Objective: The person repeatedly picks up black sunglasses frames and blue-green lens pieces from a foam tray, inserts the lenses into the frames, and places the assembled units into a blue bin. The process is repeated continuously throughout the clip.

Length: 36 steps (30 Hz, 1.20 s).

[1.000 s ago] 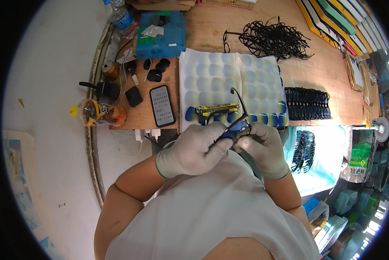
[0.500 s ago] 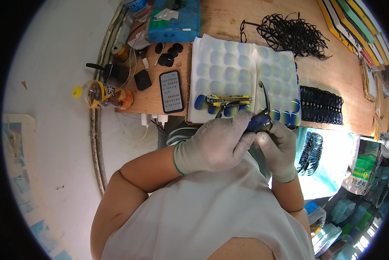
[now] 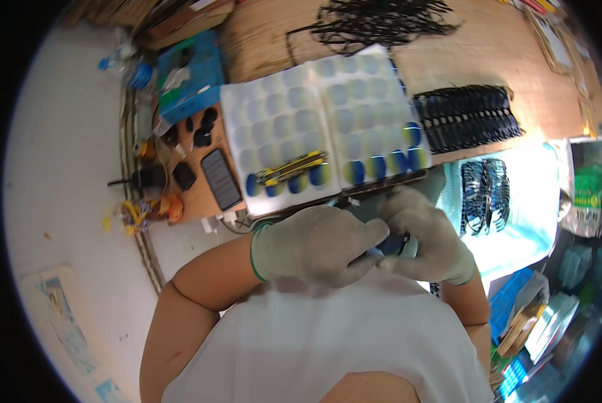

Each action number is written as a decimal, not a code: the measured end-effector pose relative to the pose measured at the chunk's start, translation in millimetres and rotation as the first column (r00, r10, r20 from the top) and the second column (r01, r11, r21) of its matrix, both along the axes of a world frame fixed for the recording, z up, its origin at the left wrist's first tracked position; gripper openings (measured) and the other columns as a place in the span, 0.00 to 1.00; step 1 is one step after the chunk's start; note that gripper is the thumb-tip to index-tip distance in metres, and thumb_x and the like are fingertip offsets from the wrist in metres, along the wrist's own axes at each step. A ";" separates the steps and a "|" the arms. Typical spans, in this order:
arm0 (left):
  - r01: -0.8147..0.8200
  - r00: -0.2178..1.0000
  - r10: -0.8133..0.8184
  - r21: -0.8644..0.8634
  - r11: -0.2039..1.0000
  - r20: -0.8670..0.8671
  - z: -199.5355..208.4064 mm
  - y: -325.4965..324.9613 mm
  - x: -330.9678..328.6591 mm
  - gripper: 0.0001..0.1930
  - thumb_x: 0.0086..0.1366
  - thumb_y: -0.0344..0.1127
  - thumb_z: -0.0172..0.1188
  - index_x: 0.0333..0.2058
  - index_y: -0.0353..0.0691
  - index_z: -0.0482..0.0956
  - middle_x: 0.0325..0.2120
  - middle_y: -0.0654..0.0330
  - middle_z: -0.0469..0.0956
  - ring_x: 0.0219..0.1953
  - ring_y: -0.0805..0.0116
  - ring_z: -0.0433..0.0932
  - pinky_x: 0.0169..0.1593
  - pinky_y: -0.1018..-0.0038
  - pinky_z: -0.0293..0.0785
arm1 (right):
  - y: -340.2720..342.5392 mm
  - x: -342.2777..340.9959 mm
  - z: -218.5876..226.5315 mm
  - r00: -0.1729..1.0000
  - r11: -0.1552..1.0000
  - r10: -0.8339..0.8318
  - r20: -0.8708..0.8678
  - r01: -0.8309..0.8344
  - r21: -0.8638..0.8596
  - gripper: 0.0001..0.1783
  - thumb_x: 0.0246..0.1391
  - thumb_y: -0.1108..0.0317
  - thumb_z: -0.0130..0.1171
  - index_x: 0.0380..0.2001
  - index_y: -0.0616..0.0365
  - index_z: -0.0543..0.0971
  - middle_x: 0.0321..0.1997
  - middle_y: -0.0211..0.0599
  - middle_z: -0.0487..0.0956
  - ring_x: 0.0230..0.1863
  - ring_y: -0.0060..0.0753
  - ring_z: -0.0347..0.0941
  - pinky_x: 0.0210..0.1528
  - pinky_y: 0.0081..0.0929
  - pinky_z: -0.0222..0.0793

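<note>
Both of my hands wear pale grey work gloves. Between them is a pair of dark sunglasses (image 3: 393, 243), mostly covered by fingers, with a bluish lens showing. My left hand (image 3: 321, 243) closes its thumb and fingers on one side of the sunglasses. My right hand (image 3: 427, 236) grips the other side, fingers curled over it. Just beyond the hands lies a white sheet (image 3: 230, 97) over rows of tinted lenses. Along its near edge several dark blue lenses (image 3: 355, 172) are uncovered, and slim yellow-and-black tools (image 3: 293, 169) rest there.
Rows of black glasses frames (image 3: 469, 119) lie on the wooden table; more frames (image 3: 485, 195) sit on light-blue plastic (image 3: 536, 201) at right. A tangled black pile (image 3: 381, 20) is at the back. At left are a phone (image 3: 221, 179), a blue box (image 3: 190, 75) and a bottle (image 3: 150, 211).
The whole view has turned and shifted. My hands have drawn the sunglasses closer to my body, and my fingers now cover more of them; the raised temple arm no longer shows.
</note>
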<state>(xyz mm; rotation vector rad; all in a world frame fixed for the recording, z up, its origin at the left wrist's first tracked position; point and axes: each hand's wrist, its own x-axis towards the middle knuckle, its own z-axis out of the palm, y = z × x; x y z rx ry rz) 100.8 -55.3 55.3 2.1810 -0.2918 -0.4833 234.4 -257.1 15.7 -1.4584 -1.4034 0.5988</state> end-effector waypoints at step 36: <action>-0.549 0.811 0.309 -0.829 0.106 -0.497 -49.6 29.6 -43.9 0.12 0.68 0.32 0.67 0.46 0.34 0.77 0.37 0.61 0.77 0.36 0.74 0.77 0.40 0.75 0.77 | 28.4 -74.7 2.9 0.592 0.967 -0.243 -0.769 0.080 -0.243 0.17 0.66 0.70 0.54 0.52 0.71 0.78 0.47 0.45 0.85 0.46 0.31 0.84 0.46 0.24 0.79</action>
